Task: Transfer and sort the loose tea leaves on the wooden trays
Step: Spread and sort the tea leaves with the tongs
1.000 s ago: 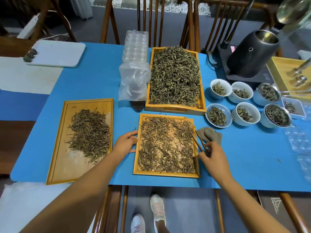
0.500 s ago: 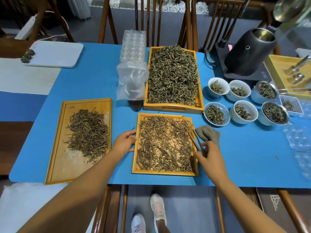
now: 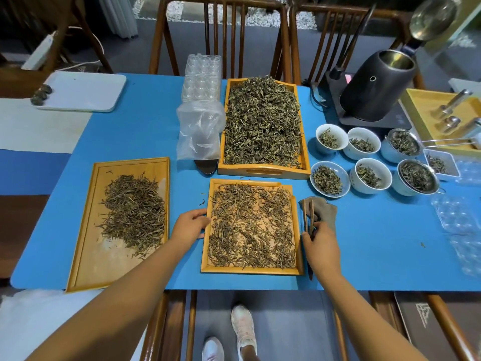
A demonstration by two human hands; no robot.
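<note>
Tweezers [image 3: 308,217] moved off tray [image 3: 250,270], right grip [image 3: 322,246] pinching them, left grip [image 3: 190,226] apparently holding edge

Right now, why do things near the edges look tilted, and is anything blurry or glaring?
Head view: the wide lens leans the kettle and chair backs outward; the leaves on the middle tray are sharp, the clear plastic trays at the right edge smear; the kettle lid catches glare; shadows are soft.

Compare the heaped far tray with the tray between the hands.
The far tray is piled deep with curly leaves; the near tray carries a thin scatter, wood showing through. The far tray has tall walls and a handle slot; the near tray is shallow. Only the near tray is held, by the left hand. Both are wooden rectangles.
</note>
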